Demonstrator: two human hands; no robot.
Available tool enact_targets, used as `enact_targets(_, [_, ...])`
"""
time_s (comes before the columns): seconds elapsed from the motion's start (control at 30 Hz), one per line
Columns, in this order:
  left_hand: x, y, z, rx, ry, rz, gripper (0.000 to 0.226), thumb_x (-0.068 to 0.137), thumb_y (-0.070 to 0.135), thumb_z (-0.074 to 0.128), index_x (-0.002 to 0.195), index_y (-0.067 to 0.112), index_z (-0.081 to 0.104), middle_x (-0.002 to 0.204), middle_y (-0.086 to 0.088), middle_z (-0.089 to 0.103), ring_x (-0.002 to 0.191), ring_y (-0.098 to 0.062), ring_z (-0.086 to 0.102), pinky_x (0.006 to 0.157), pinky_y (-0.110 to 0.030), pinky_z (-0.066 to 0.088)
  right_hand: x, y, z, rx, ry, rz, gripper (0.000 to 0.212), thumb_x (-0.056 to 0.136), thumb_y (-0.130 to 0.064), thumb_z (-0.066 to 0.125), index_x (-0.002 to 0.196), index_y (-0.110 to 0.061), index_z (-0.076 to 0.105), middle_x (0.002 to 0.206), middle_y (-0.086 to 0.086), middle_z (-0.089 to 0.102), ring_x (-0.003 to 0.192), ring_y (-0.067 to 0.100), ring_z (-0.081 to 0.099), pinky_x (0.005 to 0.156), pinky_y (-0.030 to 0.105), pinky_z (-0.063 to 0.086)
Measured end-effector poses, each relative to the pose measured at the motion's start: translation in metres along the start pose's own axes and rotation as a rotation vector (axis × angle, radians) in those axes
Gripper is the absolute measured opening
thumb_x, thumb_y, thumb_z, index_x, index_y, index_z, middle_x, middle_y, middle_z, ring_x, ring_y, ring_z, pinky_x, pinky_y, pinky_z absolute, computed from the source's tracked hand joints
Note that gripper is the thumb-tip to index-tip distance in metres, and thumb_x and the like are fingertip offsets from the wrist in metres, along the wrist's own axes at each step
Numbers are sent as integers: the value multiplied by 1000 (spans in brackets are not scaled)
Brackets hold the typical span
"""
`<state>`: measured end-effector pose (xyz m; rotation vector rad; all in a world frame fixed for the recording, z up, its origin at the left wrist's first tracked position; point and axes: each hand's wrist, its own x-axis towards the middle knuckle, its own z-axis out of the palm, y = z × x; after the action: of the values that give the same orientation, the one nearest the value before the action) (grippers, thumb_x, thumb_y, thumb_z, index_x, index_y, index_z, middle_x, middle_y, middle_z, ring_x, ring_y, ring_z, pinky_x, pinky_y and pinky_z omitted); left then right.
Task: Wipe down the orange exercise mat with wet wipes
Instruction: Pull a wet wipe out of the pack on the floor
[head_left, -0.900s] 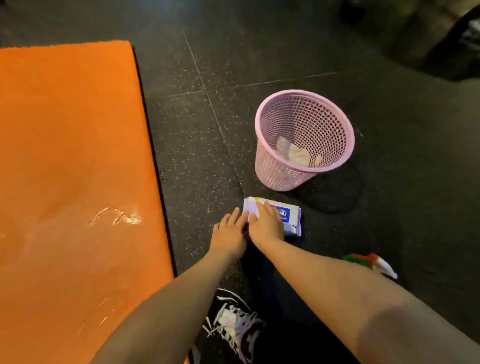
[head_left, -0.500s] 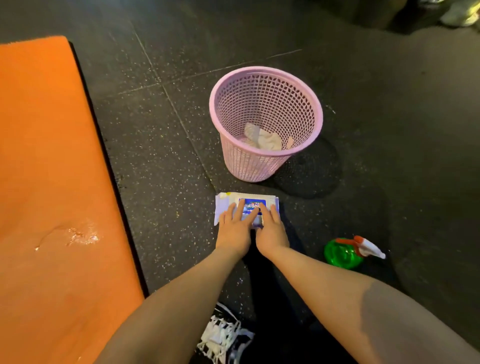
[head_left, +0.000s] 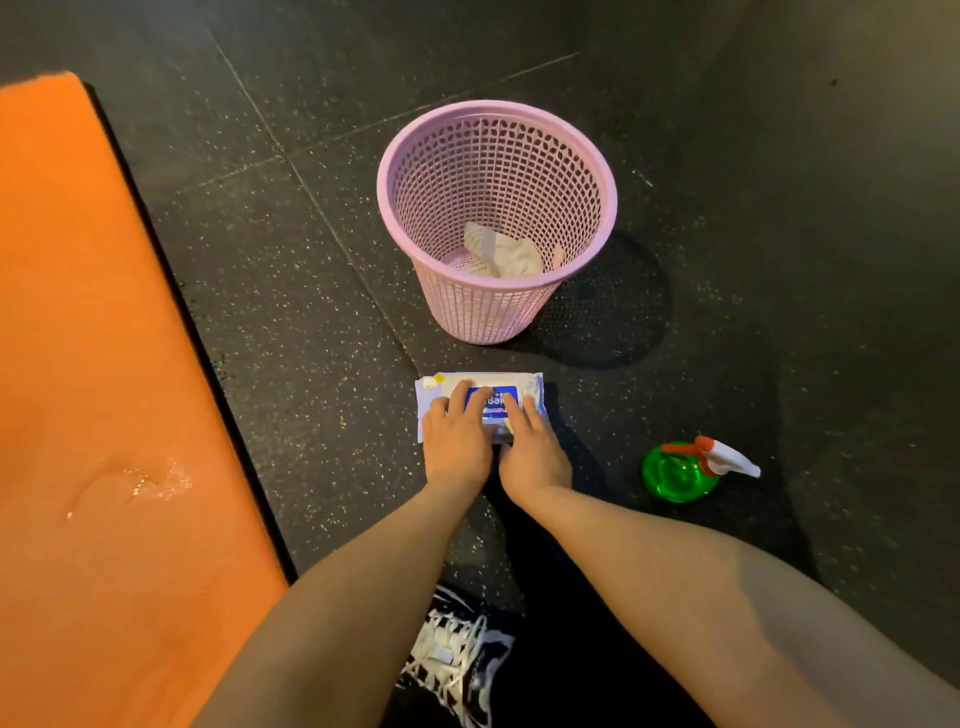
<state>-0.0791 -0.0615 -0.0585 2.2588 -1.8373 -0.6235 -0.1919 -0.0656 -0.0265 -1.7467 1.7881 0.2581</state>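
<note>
A white pack of wet wipes (head_left: 530, 387) with a blue label lies flat on the dark floor in front of me. My left hand (head_left: 456, 439) rests on its left half with fingers stretched over it. My right hand (head_left: 531, 447) lies on the right half, fingers straight across the blue label. The orange exercise mat (head_left: 88, 395) covers the left side of the view, with a small wet patch (head_left: 156, 475) shining on it.
A pink mesh basket (head_left: 496, 156) stands just beyond the pack, with crumpled white wipes (head_left: 506, 254) at its bottom. A green spray bottle (head_left: 685, 470) with a white and red nozzle stands to the right. My laced shoe (head_left: 452, 660) is below.
The view has swung right, so the mat slid left. My hands moved from the pack's left end to lie flat on top of it. The pack now lies square to me.
</note>
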Motion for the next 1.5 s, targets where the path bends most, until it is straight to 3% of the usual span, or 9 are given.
enact_targets(0.27, [1, 9, -15, -213, -4, -88, 46, 96, 35, 58, 141, 28, 53, 152, 3, 45, 121, -26, 47, 103, -37, 37, -3, -16, -21, -16, -97, 57, 83, 101, -29, 55, 160, -38, -3, 170, 2, 3, 152, 30, 19, 116, 50, 38])
enact_targets(0.4, [12, 17, -25, -489, 15, -233, 35, 94, 32, 64, 127, 22, 60, 129, 0, 60, 114, -23, 58, 96, -36, 44, -1, -20, -27, 203, -64, 157, 91, 98, -29, 59, 157, -47, -9, 160, 8, 30, 141, 32, 39, 110, 51, 43])
enact_targets(0.53, [14, 16, -38, -703, 131, -415, 29, 88, 32, 74, 95, 16, 51, 103, 0, 51, 81, -18, 53, 75, -33, 44, 1, -24, -24, 408, 28, 253, 88, 97, -22, 60, 157, -48, 0, 149, 8, 43, 130, 28, 50, 101, 45, 47])
enact_targets(0.63, [18, 6, -38, -747, 107, -293, 28, 91, 29, 71, 80, 16, 49, 79, 3, 54, 71, -14, 48, 61, -17, 37, -1, -20, -17, 309, 78, 187, 67, 100, -24, 55, 156, -37, 20, 152, 3, 42, 133, 25, 45, 101, 42, 48])
enact_targets(0.73, [24, -4, -27, -586, 30, -12, 11, 90, 15, 70, 101, 15, 66, 100, 2, 63, 95, -17, 56, 80, -11, 34, -1, -11, -7, 249, 76, 112, 61, 101, -25, 51, 156, -33, 25, 160, -4, 31, 139, 25, 36, 106, 43, 47])
enact_targets(0.8, [25, -10, -14, -415, -26, 131, 30, 90, 12, 67, 120, 15, 69, 122, -4, 61, 113, -24, 49, 96, -20, 30, -1, -7, -5, 230, 70, 89, 61, 102, -24, 49, 157, -34, 24, 164, -9, 24, 143, 24, 30, 109, 42, 44])
enact_targets(0.9, [23, -13, -3, -283, -28, 171, 32, 94, 19, 64, 126, 19, 68, 133, -5, 54, 120, -27, 41, 104, -29, 30, -1, 1, -7, 186, 52, 50, 60, 104, -24, 47, 158, -37, 23, 166, -14, 17, 148, 21, 25, 114, 40, 40])
enact_targets(1.13, [28, 3, -6, -298, 46, 42, 32, 88, 42, 71, 110, 18, 71, 119, -1, 57, 111, -23, 47, 94, -36, 39, -4, 3, -10, 88, -1, 2, 70, 103, -22, 48, 162, -33, 11, 169, -9, 6, 152, 22, 17, 118, 43, 34])
enact_targets(1.5, [30, 19, -15, -75, 9, 10, 25, 98, 38, 54, 111, 21, 67, 124, -2, 56, 114, -26, 49, 88, -40, 44, -6, -7, -14, -81, -103, 28, 90, 100, -30, 58, 161, -27, -8, 170, -4, -11, 156, 26, 5, 120, 51, 29])
